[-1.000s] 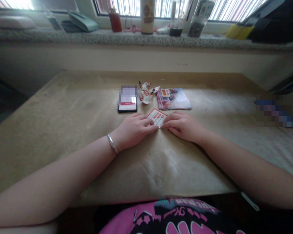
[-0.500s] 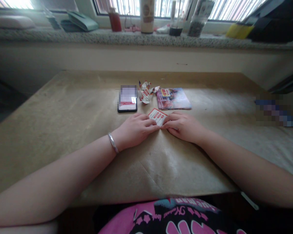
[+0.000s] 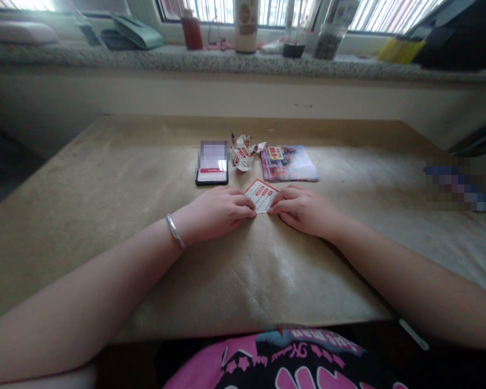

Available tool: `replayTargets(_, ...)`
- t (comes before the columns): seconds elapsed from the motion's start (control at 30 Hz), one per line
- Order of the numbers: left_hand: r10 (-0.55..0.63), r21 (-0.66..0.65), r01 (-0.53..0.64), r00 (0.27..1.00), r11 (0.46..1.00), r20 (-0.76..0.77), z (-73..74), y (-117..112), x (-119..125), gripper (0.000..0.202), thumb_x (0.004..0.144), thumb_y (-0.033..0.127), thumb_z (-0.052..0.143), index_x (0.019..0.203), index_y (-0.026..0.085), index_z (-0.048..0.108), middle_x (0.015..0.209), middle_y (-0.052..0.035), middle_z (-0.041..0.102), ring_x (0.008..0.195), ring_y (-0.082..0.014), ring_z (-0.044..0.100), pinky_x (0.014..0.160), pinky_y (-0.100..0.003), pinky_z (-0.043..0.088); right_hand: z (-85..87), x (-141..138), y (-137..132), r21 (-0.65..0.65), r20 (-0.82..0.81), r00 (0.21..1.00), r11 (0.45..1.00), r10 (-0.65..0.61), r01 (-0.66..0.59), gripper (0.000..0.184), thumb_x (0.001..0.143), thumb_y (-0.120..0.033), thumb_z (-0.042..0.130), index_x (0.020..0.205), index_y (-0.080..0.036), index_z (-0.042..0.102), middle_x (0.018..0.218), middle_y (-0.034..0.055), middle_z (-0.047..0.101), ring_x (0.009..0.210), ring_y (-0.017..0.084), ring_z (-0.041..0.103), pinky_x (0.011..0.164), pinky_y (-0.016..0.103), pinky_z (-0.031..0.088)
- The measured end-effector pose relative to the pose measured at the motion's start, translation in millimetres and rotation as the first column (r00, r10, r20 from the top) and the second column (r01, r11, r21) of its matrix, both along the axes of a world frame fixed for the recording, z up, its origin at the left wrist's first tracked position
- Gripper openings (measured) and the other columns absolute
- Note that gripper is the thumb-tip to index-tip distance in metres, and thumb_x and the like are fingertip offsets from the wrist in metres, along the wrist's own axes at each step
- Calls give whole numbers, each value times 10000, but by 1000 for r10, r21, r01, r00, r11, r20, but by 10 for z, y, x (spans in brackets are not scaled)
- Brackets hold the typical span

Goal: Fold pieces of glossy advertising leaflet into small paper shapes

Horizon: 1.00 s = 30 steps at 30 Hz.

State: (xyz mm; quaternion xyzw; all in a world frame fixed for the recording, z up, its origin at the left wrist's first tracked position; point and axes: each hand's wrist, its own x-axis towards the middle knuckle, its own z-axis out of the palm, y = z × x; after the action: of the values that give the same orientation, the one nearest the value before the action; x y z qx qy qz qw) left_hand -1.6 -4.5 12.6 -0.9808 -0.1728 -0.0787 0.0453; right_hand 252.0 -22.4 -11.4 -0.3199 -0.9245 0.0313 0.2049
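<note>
A small white and red printed paper (image 3: 261, 195) lies flat on the brown paper-covered table (image 3: 105, 205). My left hand (image 3: 216, 212), with a silver bangle on the wrist, rests curled at the paper's left edge, fingertips pressed on it. From the other side my right hand (image 3: 303, 209) meets it, fingers bent and pinching the paper's lower right edge. Both hands lie low on the table, fingertips almost touching each other.
Just beyond the hands lie a phone (image 3: 212, 168), a crumpled wrapper (image 3: 242, 153) and a colourful booklet (image 3: 288, 162). A stone windowsill (image 3: 227, 62) behind the table carries jars, a red cup and a teal case. A blurred object (image 3: 461, 183) lies at the table's right.
My left hand has slid slightly left and back along the paper's edge. The right hand and the paper stay nearly where they were.
</note>
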Motion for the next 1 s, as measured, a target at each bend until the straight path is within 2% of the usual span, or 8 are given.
replayTargets(0.2, 3, 11, -2, 996, 1000, -90, 115, 6, -82, 255, 845, 150, 540, 999, 223, 730, 1065, -25, 723, 964, -194, 651, 834, -317, 506, -3, 9, 3, -8, -15, 1000, 1000, 8, -8, 225, 860, -137, 529, 890, -205, 742, 935, 67, 704, 857, 185, 627, 765, 302, 498)
replayTargets(0.37, 17, -33, -21, 995, 999, -103, 141, 11, -135, 326, 796, 138, 549, 1037, 256, 734, 1098, 1, 723, 964, -191, 658, 804, -306, 517, -15, 26, 12, -16, -26, 1000, 1000, 10, -10, 220, 854, -134, 541, 884, -210, 745, 936, 67, 705, 864, 188, 628, 774, 311, 495)
replayTargets(1.0, 142, -154, -176, 967, 972, -210, 231, -2, -326, 310, 820, 157, 545, 1017, 286, 747, 1123, 34, 725, 907, -153, 679, 765, -254, 499, -30, 68, 18, -30, -28, 999, 999, 16, -16, 220, 861, -149, 539, 900, -220, 744, 966, 72, 704, 885, 185, 629, 768, 313, 496)
